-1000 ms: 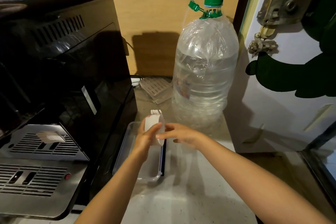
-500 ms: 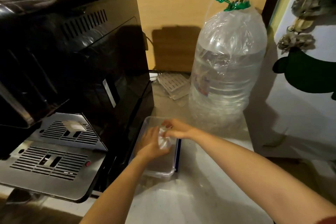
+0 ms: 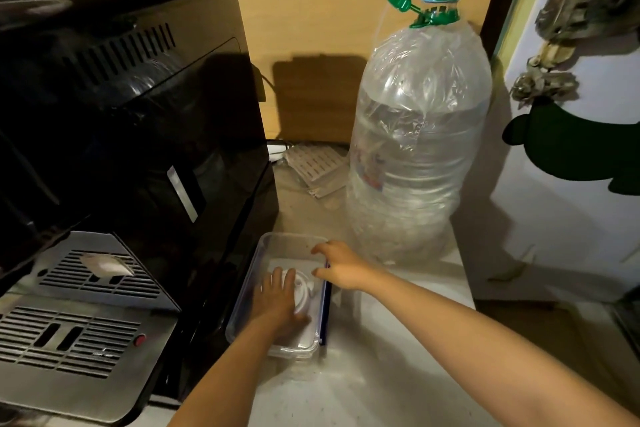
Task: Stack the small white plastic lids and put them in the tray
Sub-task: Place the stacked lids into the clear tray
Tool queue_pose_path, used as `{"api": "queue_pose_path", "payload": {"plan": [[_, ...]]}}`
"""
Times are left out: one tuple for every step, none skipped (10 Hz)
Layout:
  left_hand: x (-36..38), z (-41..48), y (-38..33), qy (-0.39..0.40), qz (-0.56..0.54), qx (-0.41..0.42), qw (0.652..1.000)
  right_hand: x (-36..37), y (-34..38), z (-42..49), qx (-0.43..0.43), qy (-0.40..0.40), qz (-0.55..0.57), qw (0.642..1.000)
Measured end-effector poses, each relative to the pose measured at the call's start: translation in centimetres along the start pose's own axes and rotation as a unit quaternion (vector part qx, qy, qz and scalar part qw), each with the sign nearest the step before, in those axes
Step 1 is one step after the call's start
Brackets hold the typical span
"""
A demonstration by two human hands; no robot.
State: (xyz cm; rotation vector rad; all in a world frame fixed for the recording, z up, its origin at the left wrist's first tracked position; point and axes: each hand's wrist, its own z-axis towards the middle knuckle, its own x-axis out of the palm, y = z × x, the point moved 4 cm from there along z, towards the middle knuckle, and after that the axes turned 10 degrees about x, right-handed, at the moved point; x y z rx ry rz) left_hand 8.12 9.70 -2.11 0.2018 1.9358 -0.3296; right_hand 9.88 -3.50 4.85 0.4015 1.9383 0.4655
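Note:
A clear plastic tray (image 3: 254, 267) with a blue edge sits on the counter beside the black machine. Inside it lies the stack of small white lids (image 3: 304, 289), flat on the tray floor. My left hand (image 3: 277, 302) rests inside the tray, its fingers lying against the left side of the lids and partly covering them. My right hand (image 3: 341, 267) hovers over the tray's right rim, fingers curled and spread, holding nothing.
A black coffee machine (image 3: 138, 135) with a metal drip grille (image 3: 86, 322) fills the left. A large water bottle (image 3: 415, 149) with a green cap stands just behind the tray. A white slotted part (image 3: 315, 166) lies at the back. A white door (image 3: 571, 184) bounds the right.
The lids were held upright above the tray between both hands; they have come down and now lie flat inside it. My right hand has let go and drawn back to the rim.

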Motion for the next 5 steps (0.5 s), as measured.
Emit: {"api": "queue_pose_path", "payload": {"plan": [[0.1, 0.2, 0.2, 0.015, -0.004, 0.001, 1.000, -0.8, -0.8, -0.1, 0.001, -0.004, 0.015, 1.000], [-0.1, 0.4, 0.3, 0.038, -0.007, 0.001, 0.999, -1.5, -1.0, -0.7, 0.002, -0.007, 0.018, 1.000], [-0.8, 0.4, 0.1, 0.033, -0.009, 0.005, 0.999, -2.3, -1.0, -1.0, -0.007, -0.014, 0.017, 1.000], [-5.3, 0.3, -0.6, -0.062, -0.058, 0.015, 0.996, -5.7, -0.7, -2.9, -0.028, -0.045, 0.009, 0.999], [-11.0, -0.5, -2.1, -0.191, -0.089, 0.053, 0.976, -9.8, -0.3, -5.3, -0.044, -0.111, 0.036, 0.992]]}}
